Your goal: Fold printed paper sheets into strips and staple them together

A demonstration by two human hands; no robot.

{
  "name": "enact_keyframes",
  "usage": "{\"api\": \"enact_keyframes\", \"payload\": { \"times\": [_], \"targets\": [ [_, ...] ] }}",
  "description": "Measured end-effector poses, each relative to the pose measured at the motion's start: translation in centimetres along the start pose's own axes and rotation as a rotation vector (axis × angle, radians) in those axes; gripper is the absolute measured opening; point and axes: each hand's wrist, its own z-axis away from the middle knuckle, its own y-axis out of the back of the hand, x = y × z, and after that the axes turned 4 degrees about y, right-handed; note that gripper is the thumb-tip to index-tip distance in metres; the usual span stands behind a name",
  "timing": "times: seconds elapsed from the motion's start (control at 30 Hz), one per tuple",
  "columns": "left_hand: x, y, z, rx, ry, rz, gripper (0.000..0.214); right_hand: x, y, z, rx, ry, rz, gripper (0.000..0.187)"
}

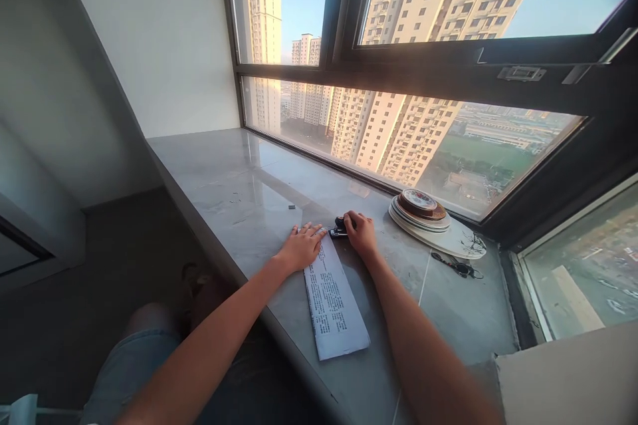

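Observation:
A long folded sheet of printed paper (pixel 333 308) lies on the grey stone sill. My left hand (pixel 300 247) rests flat on its far end, with the fingers stretched out. Just right of that end is a small black stapler (pixel 339 232), its near part covered by my fingers. My right hand (pixel 361 233) is closed round the stapler from the right. The stapler's jaw sits at or very near the paper's far corner; whether it grips the paper I cannot tell. A small dark strip (pixel 292 207) lies beyond my left hand, too small to name.
A stack of plates (pixel 416 212) stands on the sill at right, by the window. Near it lies a dark corded object, perhaps keys or glasses (pixel 458 267). The sill's front edge (pixel 219 249) runs diagonally at left. Window frames (pixel 423 62) bound the far side.

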Motion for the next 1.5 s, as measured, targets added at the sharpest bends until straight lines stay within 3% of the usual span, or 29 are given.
{"api": "enact_keyframes", "payload": {
  "times": [0.17,0.4,0.57,0.7,0.9,1.1,1.27,1.37,1.5],
  "targets": [
    [-0.3,-0.1,0.3,0.06,-0.007,0.045,0.048,-0.1,0.0,0.0,0.018,-0.002,-0.036,0.034],
    [-1.5,0.1,0.0,0.191,-0.005,0.284,0.038,-0.3,0.0,0.0,0.04,0.009,-0.176,0.041],
    [-0.2,-0.5,-0.4,0.199,-0.029,0.333,0.038,-0.2,-0.1,0.0,0.035,0.011,-0.143,0.043],
    [-0.3,-0.3,0.2,0.186,-0.062,0.384,0.033,-0.1,-0.3,0.1,0.026,0.013,-0.123,0.044],
    [-0.5,0.4,1.0,0.183,0.014,0.258,0.028,-0.7,0.2,0.2,-0.02,0.01,-0.117,0.046],
    [0.3,0.9,1.3,0.188,-0.018,0.21,0.026,-1.3,0.6,0.3,-0.117,0.067,-0.158,0.049],
    [1.9,1.0,4.0,0.204,-0.096,0.166,0.032,-1.2,0.3,0.3,-0.098,0.081,-0.153,0.049],
    [2.8,0.4,5.6,0.156,-0.132,0.141,0.037,-1.1,0.2,0.3,-0.103,0.078,-0.141,0.049],
    [3.2,-0.2,6.1,0.104,-0.094,0.09,0.043,-1.1,0.3,0.3,-0.15,0.073,-0.124,0.05]
  ]
}}
